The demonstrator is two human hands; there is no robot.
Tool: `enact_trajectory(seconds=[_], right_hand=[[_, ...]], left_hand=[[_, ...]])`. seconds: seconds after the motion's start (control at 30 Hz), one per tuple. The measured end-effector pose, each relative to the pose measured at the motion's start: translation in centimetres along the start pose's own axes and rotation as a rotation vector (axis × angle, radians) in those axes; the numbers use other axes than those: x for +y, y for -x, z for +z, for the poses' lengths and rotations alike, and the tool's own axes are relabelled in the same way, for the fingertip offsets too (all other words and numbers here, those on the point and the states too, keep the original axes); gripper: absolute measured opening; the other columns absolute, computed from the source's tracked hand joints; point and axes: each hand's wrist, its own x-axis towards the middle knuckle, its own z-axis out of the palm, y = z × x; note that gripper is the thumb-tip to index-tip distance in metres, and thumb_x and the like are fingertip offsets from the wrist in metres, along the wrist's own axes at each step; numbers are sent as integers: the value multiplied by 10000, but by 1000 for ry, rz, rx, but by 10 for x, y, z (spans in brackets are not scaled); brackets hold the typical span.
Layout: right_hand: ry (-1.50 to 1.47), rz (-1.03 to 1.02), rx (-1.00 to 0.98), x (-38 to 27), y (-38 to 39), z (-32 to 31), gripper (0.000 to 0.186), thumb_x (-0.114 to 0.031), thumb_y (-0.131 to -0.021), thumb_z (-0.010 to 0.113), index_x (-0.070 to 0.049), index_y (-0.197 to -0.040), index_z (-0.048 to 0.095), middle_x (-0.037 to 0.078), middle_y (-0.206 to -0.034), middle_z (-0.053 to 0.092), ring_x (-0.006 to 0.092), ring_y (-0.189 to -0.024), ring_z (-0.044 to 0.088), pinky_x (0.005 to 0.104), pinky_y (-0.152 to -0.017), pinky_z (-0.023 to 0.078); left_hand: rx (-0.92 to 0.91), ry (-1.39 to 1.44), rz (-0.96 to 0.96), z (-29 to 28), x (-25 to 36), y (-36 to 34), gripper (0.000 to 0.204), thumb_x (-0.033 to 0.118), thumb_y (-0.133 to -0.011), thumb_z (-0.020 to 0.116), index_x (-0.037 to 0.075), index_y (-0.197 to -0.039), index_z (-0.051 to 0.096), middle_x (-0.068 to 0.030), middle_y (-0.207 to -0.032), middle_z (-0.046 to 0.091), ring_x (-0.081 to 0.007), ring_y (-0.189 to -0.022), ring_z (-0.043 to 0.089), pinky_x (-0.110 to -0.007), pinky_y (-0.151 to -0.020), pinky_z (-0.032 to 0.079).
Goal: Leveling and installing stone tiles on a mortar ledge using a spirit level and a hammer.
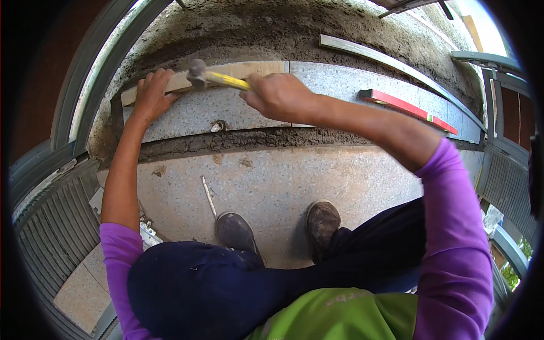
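Note:
My right hand [280,95] grips a hammer with a yellow handle [228,80]; its slightly blurred metal head is over a pale wooden board [260,68]. My left hand [151,93] has its fingers curled over the board at the left. The board rests along the far edge of a speckled tile step [187,113], which has a round opening [218,125] in it. A red spirit level [408,110] lies on the tiles to the right. Behind it a long thin straight strip [368,53] runs along the dirt bed.
A gap of dark mortar [187,144] separates the step from a lower tiled landing [374,187], where my shoes stand and a thin pale stick [208,192] lies. Metal frames [96,62] flank both sides. Loose tile pieces [79,289] are at lower left.

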Motion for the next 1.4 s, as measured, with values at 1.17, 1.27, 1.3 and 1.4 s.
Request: enact_trajectory(seconds=[1.17, 1.27, 1.3, 1.4], right_hand=[[288, 26, -160, 79, 281, 90, 348, -400, -915, 699, -55, -956, 687, 100, -923, 652, 277, -899, 668, 415, -715, 575], [283, 33, -114, 74, 273, 85, 351, -403, -907, 709, -57, -962, 689, 94, -932, 647, 269, -905, 662, 407, -714, 574], [281, 28, -72, 71, 268, 81, 355, -405, -905, 713, -57, -968, 689, 92, -945, 647, 265, -910, 659, 401, -718, 575], [252, -19, 37, 61, 228, 60, 351, -392, -968, 636, -43, -964, 677, 111, -978, 645, 279, -967, 635, 413, -801, 560]], left_hand=[[-101, 107, 153, -7, 34, 58, 472, 155, -823, 752, 47, -1257, 603, -151, -1209, 608, -379, -1188, 549, -481, -1014, 404], [-124, 142, 170, -8, 49, 51, 476, 144, -804, 750, 43, -1247, 605, -148, -1198, 611, -376, -1183, 550, -480, -1012, 404], [-126, 156, 187, -7, 55, 50, 486, 138, -790, 749, 42, -1244, 607, -147, -1194, 612, -373, -1181, 551, -478, -1011, 404], [-112, 142, 248, -7, 77, 48, 515, 123, -767, 740, 49, -1257, 602, -151, -1194, 615, -370, -1181, 553, -478, -1009, 404]])
